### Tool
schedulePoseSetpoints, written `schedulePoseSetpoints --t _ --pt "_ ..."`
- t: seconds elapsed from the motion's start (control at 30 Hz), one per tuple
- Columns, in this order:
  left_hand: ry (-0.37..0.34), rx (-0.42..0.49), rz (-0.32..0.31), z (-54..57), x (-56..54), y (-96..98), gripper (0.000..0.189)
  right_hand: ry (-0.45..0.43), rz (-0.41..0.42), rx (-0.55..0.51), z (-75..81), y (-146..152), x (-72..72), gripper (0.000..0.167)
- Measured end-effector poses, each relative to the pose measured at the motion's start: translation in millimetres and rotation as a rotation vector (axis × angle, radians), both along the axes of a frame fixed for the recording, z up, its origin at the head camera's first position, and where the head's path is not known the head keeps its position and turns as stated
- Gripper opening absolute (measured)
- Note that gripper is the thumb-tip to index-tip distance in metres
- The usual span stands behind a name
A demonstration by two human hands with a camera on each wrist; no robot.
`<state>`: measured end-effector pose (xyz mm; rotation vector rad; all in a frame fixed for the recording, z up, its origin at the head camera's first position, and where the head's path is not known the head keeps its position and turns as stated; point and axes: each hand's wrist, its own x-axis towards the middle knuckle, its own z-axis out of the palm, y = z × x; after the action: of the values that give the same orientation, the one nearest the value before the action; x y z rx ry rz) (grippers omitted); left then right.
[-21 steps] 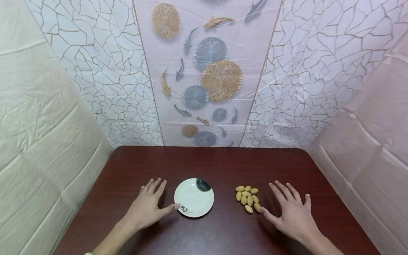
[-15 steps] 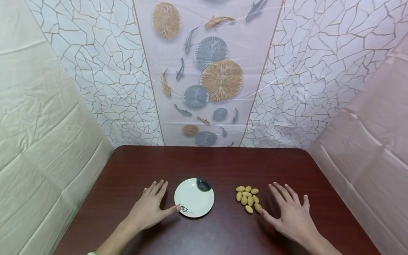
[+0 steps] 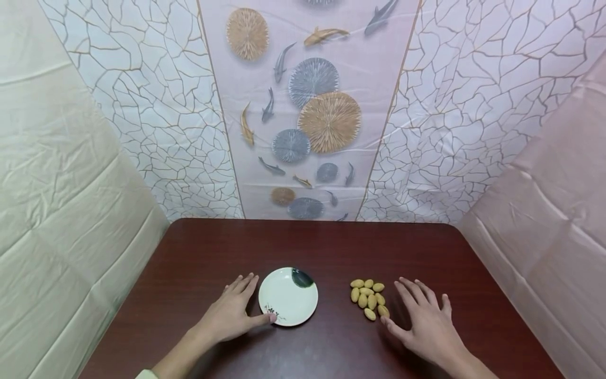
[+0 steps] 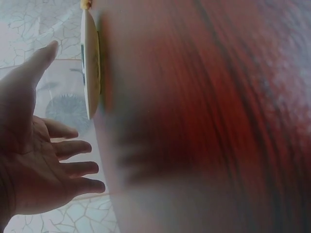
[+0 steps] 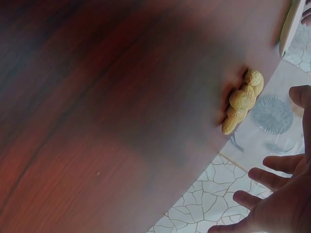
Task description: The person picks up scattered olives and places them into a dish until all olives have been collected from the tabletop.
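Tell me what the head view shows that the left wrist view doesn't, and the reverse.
Only the head view: the right hand, the full round face of the plate, the spread of yellowish oval pieces and the pale side panels.

Only the left wrist view: the palm of the left hand and the plate edge-on.

Both: the left hand, the plate, the table and the patterned backdrop. A yellowish bit above the plate in the wrist view may be those pieces.
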<state>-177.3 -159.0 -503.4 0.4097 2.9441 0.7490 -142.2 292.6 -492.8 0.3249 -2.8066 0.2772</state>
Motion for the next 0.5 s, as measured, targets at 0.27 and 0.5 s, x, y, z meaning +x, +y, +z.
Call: schedulePoseSetpoints --t 0.27,0.5 --pt "-0.021 -0.004 -0.009 -2.2 -2.9 3.6 0.122 0.022 0.003 0.002 -2.5 -3.8 -1.0 0.080" --pt "-0.049 -0.013 -0.012 -2.9 -0.9 5.2 0.130 0.019 0.012 0.009 -6.0 -6.9 -0.2 0.075"
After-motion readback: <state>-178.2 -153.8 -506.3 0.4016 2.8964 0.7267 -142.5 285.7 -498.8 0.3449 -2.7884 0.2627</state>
